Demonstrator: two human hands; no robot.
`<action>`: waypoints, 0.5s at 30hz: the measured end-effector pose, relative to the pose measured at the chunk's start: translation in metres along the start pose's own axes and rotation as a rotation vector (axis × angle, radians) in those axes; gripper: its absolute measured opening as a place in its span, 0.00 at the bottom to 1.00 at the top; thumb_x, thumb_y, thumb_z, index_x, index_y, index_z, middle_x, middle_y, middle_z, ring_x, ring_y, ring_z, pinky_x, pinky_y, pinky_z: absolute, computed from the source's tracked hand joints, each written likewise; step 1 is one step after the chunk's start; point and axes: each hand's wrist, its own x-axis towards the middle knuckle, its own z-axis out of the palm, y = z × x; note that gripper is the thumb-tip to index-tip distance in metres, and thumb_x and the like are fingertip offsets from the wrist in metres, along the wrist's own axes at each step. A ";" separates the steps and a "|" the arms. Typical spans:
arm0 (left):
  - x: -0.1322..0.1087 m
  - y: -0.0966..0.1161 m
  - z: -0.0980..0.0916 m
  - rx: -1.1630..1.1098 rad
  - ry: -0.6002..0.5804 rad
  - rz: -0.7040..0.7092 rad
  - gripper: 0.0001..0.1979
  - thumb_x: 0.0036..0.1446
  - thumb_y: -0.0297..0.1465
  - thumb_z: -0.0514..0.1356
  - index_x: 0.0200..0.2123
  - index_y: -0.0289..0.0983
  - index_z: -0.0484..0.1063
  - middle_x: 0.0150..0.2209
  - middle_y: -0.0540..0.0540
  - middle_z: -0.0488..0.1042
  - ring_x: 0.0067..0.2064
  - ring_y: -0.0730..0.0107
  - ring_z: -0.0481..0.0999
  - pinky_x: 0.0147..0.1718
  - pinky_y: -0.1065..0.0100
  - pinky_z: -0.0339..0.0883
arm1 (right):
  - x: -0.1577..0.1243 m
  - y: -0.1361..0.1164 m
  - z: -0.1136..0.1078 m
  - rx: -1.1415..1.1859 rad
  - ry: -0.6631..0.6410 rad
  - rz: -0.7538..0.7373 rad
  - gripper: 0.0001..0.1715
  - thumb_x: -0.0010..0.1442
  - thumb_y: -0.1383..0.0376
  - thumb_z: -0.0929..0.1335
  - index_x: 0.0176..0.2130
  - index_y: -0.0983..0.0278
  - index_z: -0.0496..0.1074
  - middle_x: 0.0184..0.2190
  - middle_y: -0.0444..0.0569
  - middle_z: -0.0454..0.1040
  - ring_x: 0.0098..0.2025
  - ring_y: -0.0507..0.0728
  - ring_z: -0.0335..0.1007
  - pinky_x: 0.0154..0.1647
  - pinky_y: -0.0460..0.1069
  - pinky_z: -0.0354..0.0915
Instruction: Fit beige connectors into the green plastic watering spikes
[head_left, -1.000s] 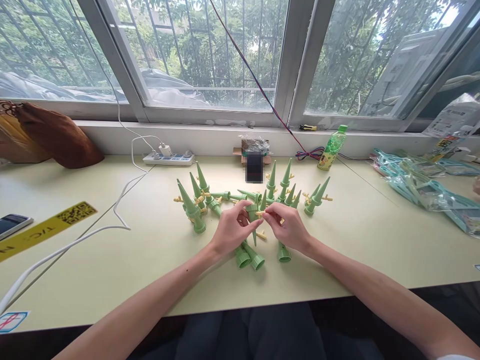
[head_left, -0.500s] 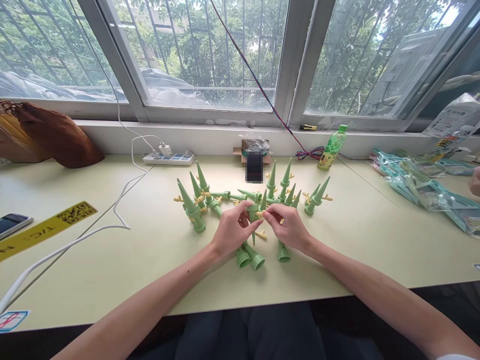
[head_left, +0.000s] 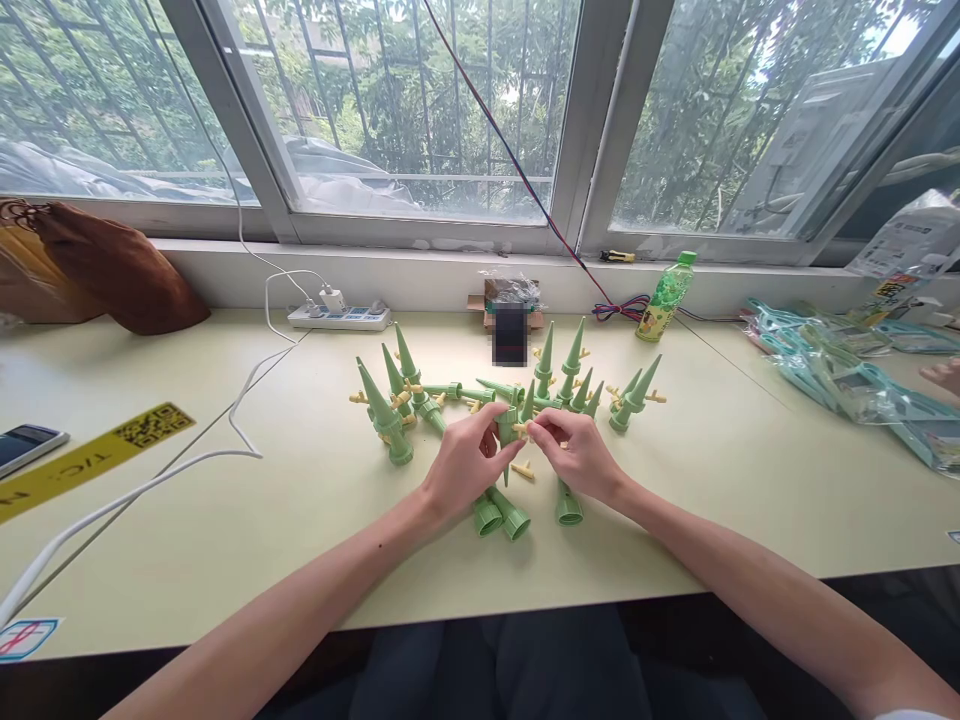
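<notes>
My left hand [head_left: 461, 458] is closed around a green plastic plant watering spike [head_left: 507, 424], held with its tip pointing down above the table. My right hand [head_left: 576, 452] pinches a small yellow valve [head_left: 520, 429] against the side of that spike; my fingertips hide how far it sits in. Beneath my hands lies a loose yellow valve [head_left: 523, 471]. Several green spikes with yellow valves [head_left: 381, 402] stand to the left, and more stand upright [head_left: 572, 360] behind my right hand. Nearer to me, spikes lie with their open ends [head_left: 515, 523] towards me, another [head_left: 570, 508] under my right hand.
At the back are a power strip [head_left: 339, 317], a small box with a dark blurred item [head_left: 509, 335] and a green drink bottle [head_left: 667, 297]. Teal packaged items [head_left: 847, 370] lie right, by another person's hand [head_left: 943, 376]. A white cable [head_left: 238, 410] crosses the left side.
My two hands keep nearly the same hold on the spike and valve. At the right edge, the other person's hand has shifted slightly and shows more of its fingers.
</notes>
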 end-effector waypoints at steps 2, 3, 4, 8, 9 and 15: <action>0.000 0.000 0.000 -0.004 0.005 0.000 0.15 0.56 0.33 0.64 0.46 0.39 0.67 0.22 0.57 0.66 0.22 0.78 0.65 0.23 0.75 0.61 | 0.000 0.000 0.000 0.026 -0.002 0.018 0.17 0.66 0.59 0.64 0.28 0.65 0.68 0.22 0.43 0.64 0.23 0.50 0.54 0.22 0.47 0.51; 0.000 0.000 0.000 -0.013 0.005 -0.007 0.16 0.56 0.34 0.64 0.46 0.39 0.67 0.22 0.56 0.66 0.22 0.78 0.65 0.23 0.75 0.62 | 0.000 -0.001 0.000 0.043 -0.002 0.030 0.17 0.66 0.59 0.64 0.28 0.65 0.68 0.21 0.43 0.64 0.22 0.49 0.54 0.22 0.47 0.51; 0.001 0.001 0.000 -0.029 -0.001 -0.018 0.17 0.57 0.35 0.64 0.48 0.39 0.67 0.23 0.56 0.67 0.22 0.77 0.66 0.23 0.75 0.62 | 0.000 -0.001 0.000 0.061 0.000 0.044 0.17 0.66 0.58 0.64 0.28 0.64 0.68 0.20 0.42 0.63 0.22 0.49 0.53 0.22 0.47 0.50; 0.001 0.006 -0.002 -0.118 -0.056 -0.069 0.20 0.62 0.37 0.58 0.55 0.40 0.63 0.27 0.54 0.69 0.23 0.77 0.67 0.23 0.75 0.63 | 0.000 -0.001 0.001 0.127 0.039 0.103 0.20 0.66 0.55 0.64 0.27 0.63 0.65 0.18 0.40 0.61 0.20 0.49 0.53 0.21 0.47 0.51; 0.001 0.007 -0.003 -0.134 -0.075 -0.070 0.18 0.64 0.37 0.56 0.56 0.40 0.62 0.27 0.53 0.70 0.23 0.78 0.66 0.23 0.75 0.63 | 0.000 -0.001 0.000 0.137 0.052 0.111 0.20 0.66 0.55 0.64 0.26 0.63 0.64 0.17 0.40 0.60 0.19 0.49 0.53 0.21 0.46 0.52; -0.002 0.012 -0.005 -0.165 -0.208 0.045 0.14 0.65 0.31 0.50 0.50 0.39 0.69 0.28 0.50 0.72 0.23 0.77 0.66 0.25 0.73 0.64 | 0.002 0.003 0.000 0.129 0.106 0.126 0.24 0.67 0.54 0.62 0.23 0.63 0.62 0.15 0.40 0.59 0.19 0.50 0.53 0.21 0.47 0.54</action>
